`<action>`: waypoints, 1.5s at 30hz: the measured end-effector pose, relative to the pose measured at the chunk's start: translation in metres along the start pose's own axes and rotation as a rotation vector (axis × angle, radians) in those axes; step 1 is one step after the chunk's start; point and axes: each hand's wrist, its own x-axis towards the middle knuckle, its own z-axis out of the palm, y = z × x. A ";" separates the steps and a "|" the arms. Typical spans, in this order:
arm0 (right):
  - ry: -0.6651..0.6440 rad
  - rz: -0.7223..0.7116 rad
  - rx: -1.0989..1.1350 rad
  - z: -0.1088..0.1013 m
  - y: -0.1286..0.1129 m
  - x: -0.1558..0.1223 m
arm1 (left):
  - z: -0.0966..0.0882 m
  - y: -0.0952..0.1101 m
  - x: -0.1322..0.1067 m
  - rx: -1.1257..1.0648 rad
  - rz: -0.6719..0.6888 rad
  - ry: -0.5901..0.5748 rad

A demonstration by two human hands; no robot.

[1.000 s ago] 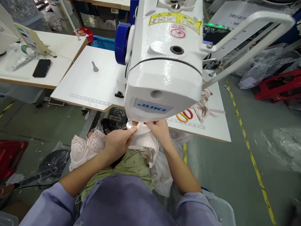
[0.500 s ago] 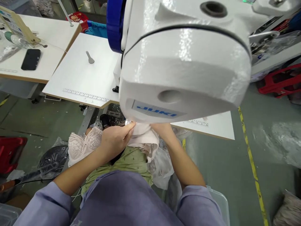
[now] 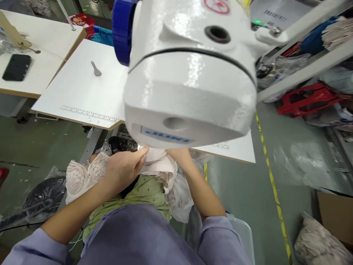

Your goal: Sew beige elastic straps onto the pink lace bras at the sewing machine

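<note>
Under the head of a white JUKI sewing machine [image 3: 190,99], my left hand [image 3: 125,167] pinches the edge of a pale pink lace bra [image 3: 157,165] between thumb and fingers. Its lace cups [image 3: 85,175] hang out to the left, beyond my left wrist. My right hand [image 3: 180,157] is at the right side of the same fabric, close to the machine; its fingers are hidden behind the machine head. The needle area is also out of sight. Part of the bra drapes over my lap.
A white sewing table [image 3: 79,84] carries a grey spoon-shaped tool [image 3: 96,69] and a printed ruler strip [image 3: 91,113]. On the neighbouring table lies a black phone [image 3: 17,67]. To the right are a red stool [image 3: 309,98], a clear plastic bin [image 3: 244,235] and a bag of fabric pieces [image 3: 317,239].
My view has shifted, so the machine and tables appear further left and more of the right side shows. Both hands keep nearly the same place on the bra.
</note>
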 end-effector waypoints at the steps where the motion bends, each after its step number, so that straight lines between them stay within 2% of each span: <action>1: -0.005 0.003 -0.016 0.000 0.000 0.000 | 0.000 -0.002 -0.001 0.015 -0.017 0.003; 8: 0.019 -0.037 -0.010 0.005 0.005 -0.004 | 0.002 -0.009 -0.006 0.000 -0.013 0.031; 14: 0.017 -0.030 0.035 0.009 0.007 -0.004 | 0.000 -0.010 -0.006 0.014 0.049 0.117; 18: 0.056 -0.024 0.068 0.006 0.003 -0.006 | 0.002 -0.008 -0.006 0.007 0.068 0.117; 24: 0.046 0.004 0.056 0.000 0.003 -0.009 | 0.002 -0.004 -0.003 0.007 0.112 0.068; 30: 0.086 0.017 0.047 -0.005 0.001 -0.010 | 0.002 0.003 -0.003 0.038 0.179 0.130; 38: 0.097 0.003 0.070 -0.010 -0.001 -0.012 | 0.001 0.007 -0.004 0.016 0.243 0.144; 42: 0.084 0.007 0.121 -0.010 -0.002 -0.013 | 0.004 0.001 -0.009 0.000 0.213 0.169; 45: 0.105 0.035 0.197 -0.004 -0.003 -0.019 | 0.004 -0.003 -0.012 -0.128 0.131 0.160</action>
